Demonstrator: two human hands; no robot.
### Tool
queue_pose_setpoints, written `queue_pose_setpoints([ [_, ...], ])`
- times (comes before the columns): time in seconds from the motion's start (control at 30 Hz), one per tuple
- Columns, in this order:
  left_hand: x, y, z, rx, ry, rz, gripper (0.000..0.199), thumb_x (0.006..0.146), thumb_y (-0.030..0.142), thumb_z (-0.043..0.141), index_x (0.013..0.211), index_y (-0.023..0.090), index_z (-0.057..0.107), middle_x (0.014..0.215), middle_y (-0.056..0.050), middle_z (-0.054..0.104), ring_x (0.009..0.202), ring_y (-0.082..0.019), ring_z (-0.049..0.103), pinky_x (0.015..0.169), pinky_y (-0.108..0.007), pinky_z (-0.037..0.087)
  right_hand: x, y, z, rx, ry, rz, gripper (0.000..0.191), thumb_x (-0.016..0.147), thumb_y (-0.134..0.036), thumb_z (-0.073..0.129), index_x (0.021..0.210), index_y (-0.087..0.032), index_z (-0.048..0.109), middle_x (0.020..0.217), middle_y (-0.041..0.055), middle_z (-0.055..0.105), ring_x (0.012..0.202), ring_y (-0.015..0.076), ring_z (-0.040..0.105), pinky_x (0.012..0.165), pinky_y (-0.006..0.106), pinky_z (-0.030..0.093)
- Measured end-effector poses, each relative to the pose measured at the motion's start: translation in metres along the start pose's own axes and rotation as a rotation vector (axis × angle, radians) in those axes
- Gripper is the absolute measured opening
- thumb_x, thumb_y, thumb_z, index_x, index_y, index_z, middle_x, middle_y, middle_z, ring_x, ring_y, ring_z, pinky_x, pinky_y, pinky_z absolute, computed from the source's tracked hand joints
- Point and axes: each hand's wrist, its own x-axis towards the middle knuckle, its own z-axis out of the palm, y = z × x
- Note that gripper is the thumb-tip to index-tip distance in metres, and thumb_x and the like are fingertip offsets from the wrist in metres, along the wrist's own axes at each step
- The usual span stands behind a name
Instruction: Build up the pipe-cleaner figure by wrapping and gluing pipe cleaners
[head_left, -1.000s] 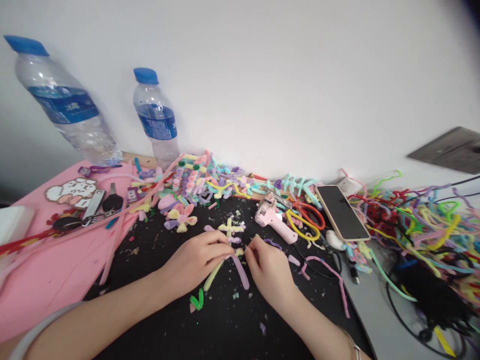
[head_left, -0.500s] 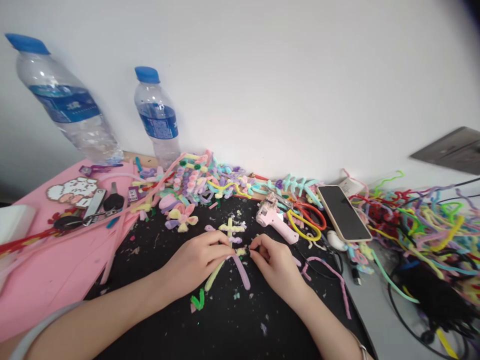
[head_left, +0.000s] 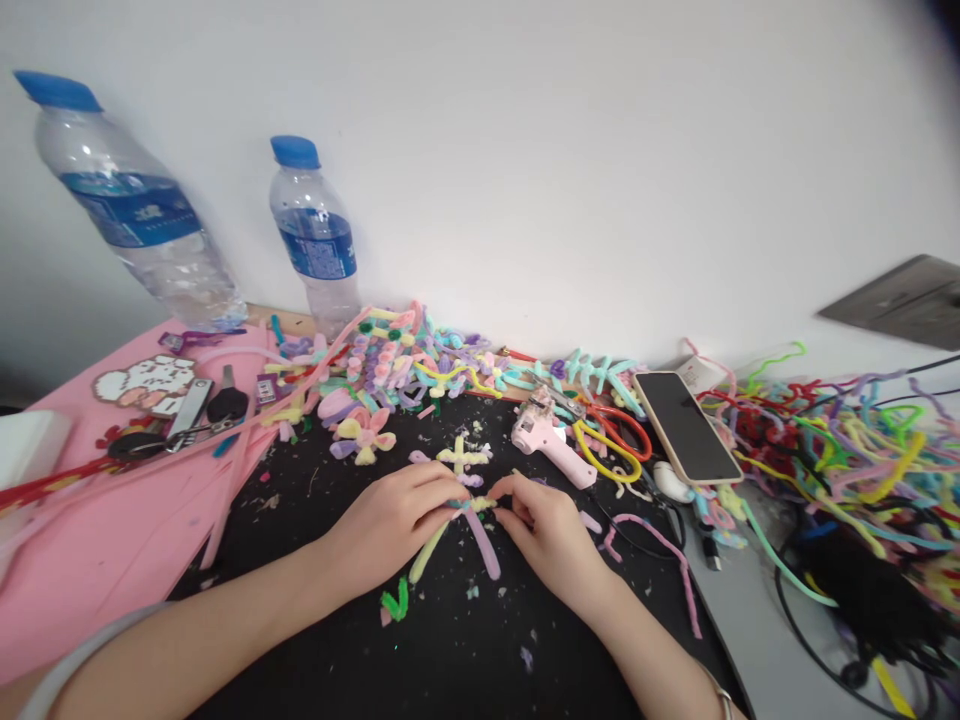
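Between my hands lies a pipe-cleaner piece (head_left: pixel 482 545) with a purple strand and a pale yellow-green strand hanging toward me. My left hand (head_left: pixel 401 510) pinches its upper left part; the fingertips partly cover it. My right hand (head_left: pixel 547 525) has thumb and forefinger closed at the fuzzy yellow end on the right side. Just beyond, a pale yellow cross-shaped pipe-cleaner piece (head_left: pixel 461 457) with purple bits rests on the black mat (head_left: pixel 450 660). A bent green pipe-cleaner scrap (head_left: pixel 395 600) sits nearer me, below my left hand.
A pink glue gun (head_left: pixel 555 450) and yellow-and-red-handled scissors (head_left: pixel 615 455) lie beyond my right hand, near a phone (head_left: pixel 688 428). Tangled pipe cleaners (head_left: pixel 847 430) heap up at right. Two water bottles (head_left: pixel 315 240) stand against the wall. A pink sheet (head_left: pixel 97 560) spreads at left.
My right hand has moved slightly left, its fingertips closing onto the right end of the pipe-cleaner piece. My left hand stays nearly in place.
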Motion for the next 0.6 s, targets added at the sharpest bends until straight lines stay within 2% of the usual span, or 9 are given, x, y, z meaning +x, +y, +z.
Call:
queue_pose_setpoints([
  [0.17, 0.001, -0.001, -0.001, 0.032, 0.015, 0.000, 0.017, 0.091, 0.015, 0.051, 0.098, 0.021, 0.065, 0.098, -0.003, 0.066, 0.091, -0.016, 0.060, 0.084, -0.027, 0.048, 0.001, 0.010, -0.015, -0.034, -0.028, 0.003, 0.013, 0.084, -0.013, 0.051, 0.088, -0.021, 0.061, 0.062, -0.0041, 0.052, 0.056, 0.0125, 0.050, 0.054, 0.023, 0.036],
  [0.3, 0.001, -0.004, -0.001, 0.049, 0.045, 0.017, 0.017, 0.091, 0.015, 0.050, 0.097, 0.020, 0.065, 0.098, -0.003, 0.066, 0.091, -0.016, 0.060, 0.084, -0.028, 0.047, 0.000, 0.014, -0.035, -0.085, -0.092, -0.066, 0.023, 0.081, -0.006, 0.047, 0.091, -0.021, 0.061, 0.084, 0.0007, 0.062, 0.072, 0.0141, 0.057, 0.063, 0.023, 0.040],
  [0.4, 0.000, -0.005, -0.001, 0.041, 0.045, 0.016, 0.015, 0.090, 0.017, 0.052, 0.096, 0.021, 0.065, 0.098, -0.003, 0.065, 0.092, -0.016, 0.060, 0.084, -0.027, 0.048, -0.002, 0.014, -0.046, -0.098, -0.111, -0.068, 0.033, 0.076, -0.005, 0.047, 0.101, -0.022, 0.060, 0.076, -0.0013, 0.058, 0.065, 0.0134, 0.054, 0.060, 0.023, 0.039],
  [0.43, 0.000, -0.005, -0.001, 0.038, 0.044, 0.012, 0.015, 0.090, 0.017, 0.052, 0.096, 0.021, 0.065, 0.099, -0.003, 0.065, 0.092, -0.016, 0.060, 0.084, -0.027, 0.048, -0.002, 0.016, -0.048, -0.099, -0.071, -0.046, 0.035, 0.076, -0.005, 0.047, 0.104, -0.022, 0.058, 0.072, -0.0021, 0.055, 0.062, 0.0132, 0.052, 0.058, 0.023, 0.039],
  [0.5, 0.000, -0.005, -0.002, 0.035, 0.040, 0.005, 0.015, 0.090, 0.018, 0.053, 0.096, 0.021, 0.066, 0.099, -0.003, 0.065, 0.092, -0.016, 0.061, 0.084, -0.027, 0.048, 0.000, 0.021, -0.050, -0.126, 0.108, 0.011, 0.031, 0.079, -0.010, 0.046, 0.106, -0.020, 0.056, 0.072, -0.0012, 0.053, 0.063, 0.0146, 0.052, 0.060, 0.025, 0.040],
  [0.57, 0.000, -0.004, -0.003, 0.036, 0.037, -0.006, 0.015, 0.089, 0.017, 0.053, 0.097, 0.021, 0.065, 0.100, -0.004, 0.065, 0.093, -0.017, 0.061, 0.084, -0.028, 0.048, 0.003, 0.030, -0.048, -0.206, 0.328, 0.055, 0.027, 0.081, -0.016, 0.048, 0.107, -0.018, 0.055, 0.083, 0.0039, 0.057, 0.076, 0.0189, 0.055, 0.070, 0.030, 0.043],
  [0.6, 0.000, -0.004, -0.004, 0.036, 0.035, -0.017, 0.015, 0.088, 0.016, 0.054, 0.098, 0.021, 0.065, 0.101, -0.004, 0.065, 0.093, -0.017, 0.061, 0.084, -0.028, 0.048, 0.005, 0.035, -0.045, -0.257, 0.389, 0.060, 0.028, 0.080, -0.019, 0.050, 0.107, -0.018, 0.054, 0.092, 0.0071, 0.058, 0.085, 0.0220, 0.056, 0.076, 0.033, 0.043],
])
